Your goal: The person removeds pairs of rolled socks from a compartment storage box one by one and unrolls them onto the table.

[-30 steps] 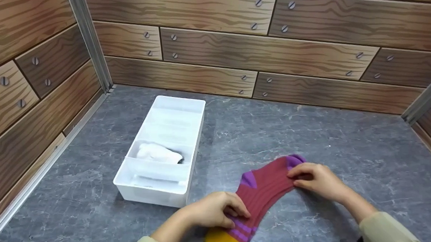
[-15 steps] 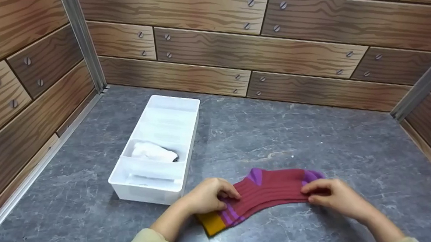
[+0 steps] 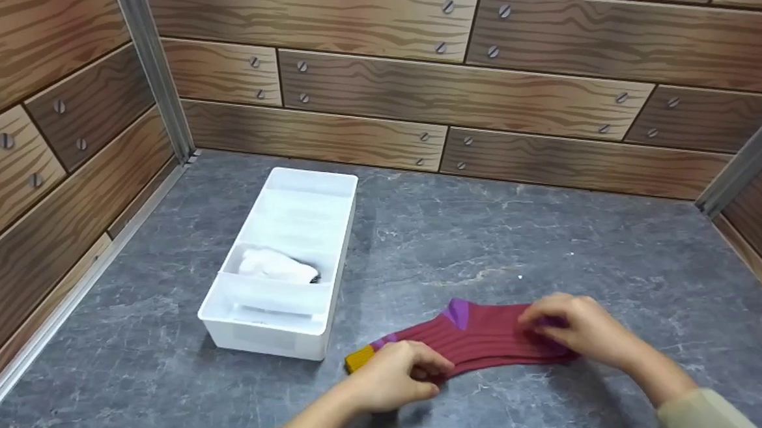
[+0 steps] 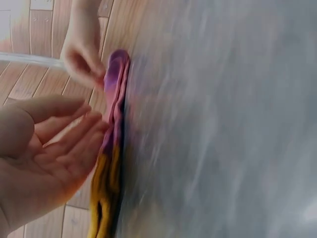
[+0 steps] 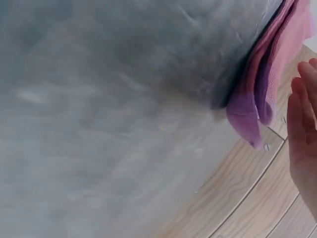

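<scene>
I find the pair of red socks (image 3: 492,335) lying flat, one on the other, on the grey marbled tabletop (image 3: 421,238), to the right of a white divided tray (image 3: 263,337) and apart from it. The yellow cuff end (image 3: 360,358) points left toward the tray's near corner; the purple heel patch (image 3: 458,313) faces the back wall (image 3: 374,77). I record the left hand (image 3: 399,377) at the near edge of the socks, fingers gently bent and parted from the thumb, with nothing held; whether its fingertips touch the fabric I cannot tell. I record the right hand (image 3: 573,328) over the purple toe end (image 5: 242,116); the right wrist view shows its fingers extended beside the socks, gripping nothing, though contact elsewhere is not determinable. In the tray I note a white bundle (image 3: 273,265), seated just beyond the nearest divider (image 3: 273,278).
</scene>
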### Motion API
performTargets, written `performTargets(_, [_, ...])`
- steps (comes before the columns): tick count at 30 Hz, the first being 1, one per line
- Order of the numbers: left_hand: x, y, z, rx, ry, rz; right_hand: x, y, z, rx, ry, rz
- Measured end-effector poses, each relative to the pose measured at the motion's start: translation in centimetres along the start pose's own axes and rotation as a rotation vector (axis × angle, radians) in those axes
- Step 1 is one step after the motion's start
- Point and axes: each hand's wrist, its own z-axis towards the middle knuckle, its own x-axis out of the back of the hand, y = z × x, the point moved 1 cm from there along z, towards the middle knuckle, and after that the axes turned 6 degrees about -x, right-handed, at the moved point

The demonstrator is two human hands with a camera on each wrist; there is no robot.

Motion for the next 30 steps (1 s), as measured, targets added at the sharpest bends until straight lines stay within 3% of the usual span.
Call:
performTargets(3, [-0.3, -0.1, 0.3, 0.036, 0.007, 0.005, 0.0, 0.7, 0.3, 0.027, -0.061, -0.057])
performTargets(8, [0.2, -0.4, 1.2, 0.052, 0.021, 0.061, 0.3, 1.6, -0.8, -0.033, -0.115, -0.039])
performTargets(16, [1.3, -0.9, 3.2, 0.109, 0.147, 0.161, 0.5, 1.3, -3.1, -0.118, -0.11, 0.084])
performTargets(22, [1.6, -1.3, 5.1, 0.119, 0.233, 0.228, 0.0, -0.1, -4.0, -0.076, -0.129, 0.168])
performTargets(27, [2.2, -2.1, 6.6, 0.164, 0.324, 0.187, -1.1, -2.2, -4.0, -0.072, -0.197, 0.291])
performTargets(30, [2.5, -2.8, 7.3, 0.201, 0.378, 0.112, -2.1, -3.7, -4.0, -0.076, -0.239, 0.385])
